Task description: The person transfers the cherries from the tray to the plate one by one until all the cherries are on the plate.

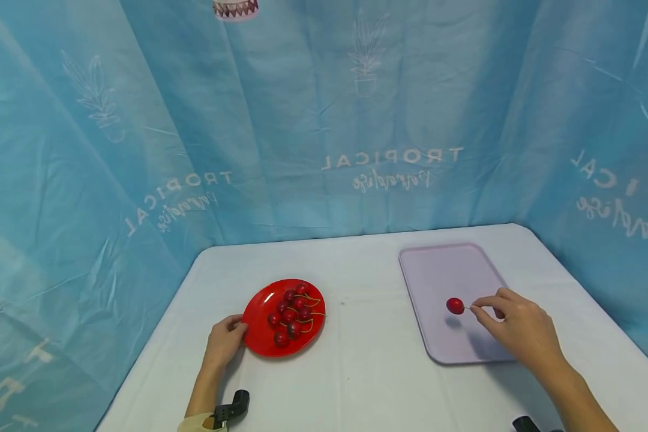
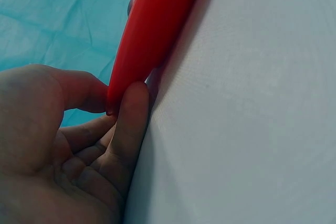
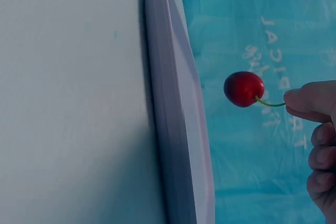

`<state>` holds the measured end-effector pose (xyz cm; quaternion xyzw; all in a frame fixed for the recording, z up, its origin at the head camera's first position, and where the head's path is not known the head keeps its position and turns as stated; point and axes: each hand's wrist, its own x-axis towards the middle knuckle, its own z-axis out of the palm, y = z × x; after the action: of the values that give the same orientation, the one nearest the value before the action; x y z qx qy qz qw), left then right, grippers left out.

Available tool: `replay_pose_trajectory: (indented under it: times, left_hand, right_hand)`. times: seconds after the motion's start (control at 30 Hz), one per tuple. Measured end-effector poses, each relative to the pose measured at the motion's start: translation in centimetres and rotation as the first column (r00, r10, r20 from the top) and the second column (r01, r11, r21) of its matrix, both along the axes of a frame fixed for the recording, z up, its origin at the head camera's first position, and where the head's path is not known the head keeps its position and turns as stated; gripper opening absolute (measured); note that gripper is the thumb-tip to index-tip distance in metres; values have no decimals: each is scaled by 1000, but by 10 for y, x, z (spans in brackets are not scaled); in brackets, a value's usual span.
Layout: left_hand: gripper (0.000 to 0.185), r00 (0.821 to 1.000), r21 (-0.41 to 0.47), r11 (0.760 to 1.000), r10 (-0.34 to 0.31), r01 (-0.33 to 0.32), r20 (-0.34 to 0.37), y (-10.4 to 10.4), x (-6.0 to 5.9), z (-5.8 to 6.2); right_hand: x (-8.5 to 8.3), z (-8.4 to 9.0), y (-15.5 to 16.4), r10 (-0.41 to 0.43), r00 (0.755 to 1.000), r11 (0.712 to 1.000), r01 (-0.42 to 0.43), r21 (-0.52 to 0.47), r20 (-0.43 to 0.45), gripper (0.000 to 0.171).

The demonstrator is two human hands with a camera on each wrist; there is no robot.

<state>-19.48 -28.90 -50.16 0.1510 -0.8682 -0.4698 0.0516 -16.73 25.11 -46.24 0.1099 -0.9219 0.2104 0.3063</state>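
Note:
A red plate (image 1: 259, 336) with several dark red cherries (image 1: 291, 312) sits on the white table. My left hand (image 1: 228, 339) holds the plate's left rim (image 2: 144, 40) between thumb and fingers. My right hand (image 1: 510, 324) pinches the stem of a single red cherry (image 1: 455, 305) and holds it just above a pale lilac tray (image 1: 437, 270). In the right wrist view the cherry (image 3: 243, 88) hangs clear of the tray (image 3: 176, 129), with its stem between my fingertips (image 3: 307, 100).
The white table (image 1: 367, 372) is backed by a blue printed curtain (image 1: 324, 120). The lilac tray holds nothing besides the cherry's shadow. Bare tabletop lies between plate and tray.

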Motion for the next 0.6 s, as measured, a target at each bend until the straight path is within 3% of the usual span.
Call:
replay_pose_trajectory:
  times: [0.27, 0.6]
  left_hand:
    - [39, 1000, 8, 1000, -10, 10, -11, 1, -1, -1]
    - [37, 1000, 12, 1000, -4, 5, -12, -1, -2, -2]
  right_hand:
    - [-12, 4, -28, 120, 991, 993, -119, 26, -59, 15]
    - [-30, 0, -55, 224, 974, 974, -225, -21, -37, 10]
